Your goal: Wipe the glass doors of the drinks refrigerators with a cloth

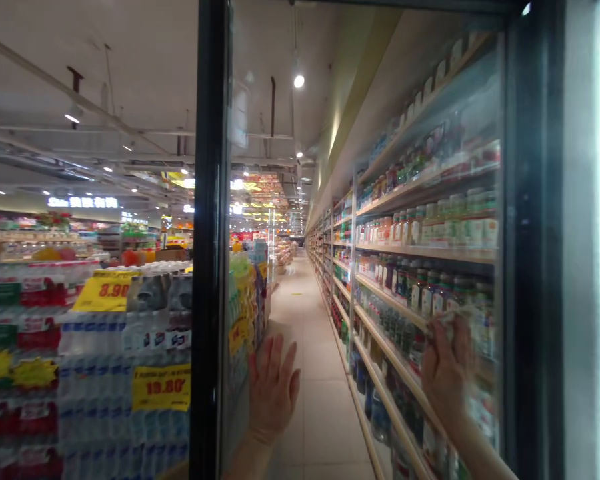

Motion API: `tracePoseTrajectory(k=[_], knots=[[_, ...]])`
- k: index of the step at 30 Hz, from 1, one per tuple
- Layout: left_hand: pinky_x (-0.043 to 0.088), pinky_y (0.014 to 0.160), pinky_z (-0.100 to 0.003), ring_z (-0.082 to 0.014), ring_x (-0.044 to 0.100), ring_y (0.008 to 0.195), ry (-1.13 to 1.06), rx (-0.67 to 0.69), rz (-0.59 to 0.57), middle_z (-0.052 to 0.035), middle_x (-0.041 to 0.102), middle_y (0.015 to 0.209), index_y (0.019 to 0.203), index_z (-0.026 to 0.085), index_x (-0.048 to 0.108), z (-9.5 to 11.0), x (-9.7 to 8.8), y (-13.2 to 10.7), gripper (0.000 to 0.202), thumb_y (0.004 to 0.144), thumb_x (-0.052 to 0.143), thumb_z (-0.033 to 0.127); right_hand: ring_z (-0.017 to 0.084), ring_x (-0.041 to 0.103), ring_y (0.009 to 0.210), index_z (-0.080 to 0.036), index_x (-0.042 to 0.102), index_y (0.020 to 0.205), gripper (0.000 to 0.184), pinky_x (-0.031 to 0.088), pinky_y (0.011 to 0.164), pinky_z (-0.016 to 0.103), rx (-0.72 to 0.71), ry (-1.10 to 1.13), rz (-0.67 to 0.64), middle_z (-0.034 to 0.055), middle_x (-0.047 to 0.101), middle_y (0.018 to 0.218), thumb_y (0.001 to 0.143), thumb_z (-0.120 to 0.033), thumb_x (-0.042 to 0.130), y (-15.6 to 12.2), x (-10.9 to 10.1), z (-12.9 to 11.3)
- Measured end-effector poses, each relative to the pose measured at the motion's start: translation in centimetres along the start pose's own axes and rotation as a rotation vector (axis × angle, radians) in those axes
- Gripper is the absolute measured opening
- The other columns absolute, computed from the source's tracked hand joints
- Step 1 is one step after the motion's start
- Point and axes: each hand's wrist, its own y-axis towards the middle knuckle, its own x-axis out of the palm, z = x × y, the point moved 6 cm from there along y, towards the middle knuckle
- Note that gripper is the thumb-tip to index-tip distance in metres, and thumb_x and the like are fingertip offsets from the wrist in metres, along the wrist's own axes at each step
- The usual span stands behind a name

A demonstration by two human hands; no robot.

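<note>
In the head view, the glass door [210, 233] stands upright, long axis vertical. Toward its lower left corner my left hand [274, 388] points up, fingers loosely spread; nearer its right edge, my right hand's [446, 370] bent fingers hold a pale cloth [453, 317], its direction blurred.

A left hand [274, 390] spreads low at a glass door [211, 240], toward its left edge, as the right hand [446, 373] holds a pale, blurred cloth [453, 316] nearer the right edge; bottles [430, 223] line shelves [425, 253] beyond, and a yellow sign [161, 388] reads 19.80.
</note>
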Motion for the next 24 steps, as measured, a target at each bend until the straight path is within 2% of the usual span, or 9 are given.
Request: tracePoseTrajectory(k=[5, 10, 11, 14, 15, 16, 20, 22, 24], knots=[[0.012, 0.113, -0.047, -0.0237, 0.018, 0.138, 0.007, 0.010, -0.019, -0.0106, 0.022, 0.148, 0.142, 0.020, 0.022, 0.0, 0.3, -0.1, 0.065, 0.083, 0.051, 0.015, 0.028, 0.024, 0.136, -0.035, 0.044, 0.130, 0.055, 0.025, 0.107, 0.052, -0.348, 0.118, -0.202, -0.0003, 0.027, 0.149, 0.082, -0.009, 0.044, -0.7, 1.4, -3.7], [0.012, 0.113, -0.048, -0.0233, 0.017, 0.138, -0.004, 0.002, -0.005, -0.0117, 0.026, 0.147, 0.142, 0.020, 0.021, 0.0, 0.0, 0.1, 0.067, 0.083, 0.051, 0.015, 0.034, 0.024, 0.135, -0.027, 0.035, 0.138, 0.057, 0.030, 0.103, 0.055, -0.057, 0.024, -0.065, 0.0090, 0.023, 0.150, 0.084, -0.015, 0.045, 0.8, 0.5, -1.3], [0.012, 0.113, -0.048, -0.0236, 0.017, 0.138, -0.004, 0.002, -0.008, -0.0117, 0.025, 0.147, 0.142, 0.020, 0.021, 0.0, 0.0, 0.1, 0.067, 0.083, 0.051, 0.015, 0.033, 0.024, 0.135, -0.027, 0.033, 0.139, 0.058, 0.030, 0.103, 0.055, -0.091, 0.034, -0.084, 0.0088, 0.022, 0.150, 0.084, -0.015, 0.044, 0.8, 0.5, -1.6], [0.013, 0.113, -0.049, -0.0243, 0.017, 0.138, 0.004, 0.006, -0.028, -0.0119, 0.024, 0.148, 0.142, 0.020, 0.021, 0.0, 0.2, 0.1, 0.066, 0.083, 0.051, 0.015, 0.029, 0.023, 0.137, -0.033, 0.033, 0.138, 0.060, 0.026, 0.107, 0.052, -0.355, 0.104, -0.216, 0.0034, 0.023, 0.150, 0.083, -0.010, 0.043, 0.0, 1.0, -3.0], [0.013, 0.113, -0.049, -0.0242, 0.017, 0.138, 0.005, 0.005, -0.030, -0.0119, 0.024, 0.148, 0.142, 0.020, 0.021, 0.0, 0.2, 0.1, 0.066, 0.083, 0.051, 0.016, 0.028, 0.024, 0.136, -0.034, 0.034, 0.137, 0.060, 0.025, 0.108, 0.052, -0.382, 0.107, -0.227, 0.0026, 0.024, 0.150, 0.083, -0.010, 0.044, 0.0, 1.1, -2.8], [0.013, 0.113, -0.049, -0.0241, 0.017, 0.138, 0.003, 0.004, -0.029, -0.0121, 0.024, 0.148, 0.142, 0.020, 0.021, 0.0, 0.3, 0.1, 0.066, 0.083, 0.051, 0.016, 0.028, 0.024, 0.136, -0.033, 0.035, 0.137, 0.059, 0.025, 0.107, 0.052, -0.347, 0.096, -0.203, 0.0031, 0.025, 0.150, 0.083, -0.010, 0.044, 0.3, 1.1, -2.2], [0.012, 0.113, -0.048, -0.0236, 0.017, 0.138, -0.032, -0.015, -0.017, -0.0122, 0.025, 0.148, 0.142, 0.020, 0.021, -0.1, 0.6, 0.1, 0.065, 0.084, 0.051, 0.019, 0.033, 0.023, 0.136, -0.023, 0.037, 0.137, 0.055, 0.029, 0.103, 0.056, 0.009, 0.030, 0.028, 0.0110, 0.022, 0.150, 0.083, -0.013, 0.044, 2.4, 0.6, 0.8], [0.012, 0.113, -0.048, -0.0235, 0.017, 0.138, -0.042, -0.017, -0.016, -0.0120, 0.025, 0.148, 0.142, 0.021, 0.021, -0.2, 0.7, 0.1, 0.065, 0.084, 0.051, 0.020, 0.032, 0.022, 0.136, -0.024, 0.041, 0.135, 0.054, 0.027, 0.105, 0.054, -0.052, 0.057, -0.008, 0.0095, 0.023, 0.150, 0.083, -0.013, 0.045, 3.0, 1.1, -0.6], [0.012, 0.113, -0.048, -0.0236, 0.017, 0.138, -0.038, -0.018, -0.021, -0.0117, 0.024, 0.148, 0.142, 0.021, 0.021, -0.3, 0.9, 0.1, 0.066, 0.084, 0.051, 0.020, 0.028, 0.023, 0.136, -0.030, 0.047, 0.129, 0.051, 0.024, 0.108, 0.051, -0.268, 0.107, -0.140, 0.0037, 0.030, 0.147, 0.082, -0.013, 0.047, 3.2, 2.1, -3.1]])
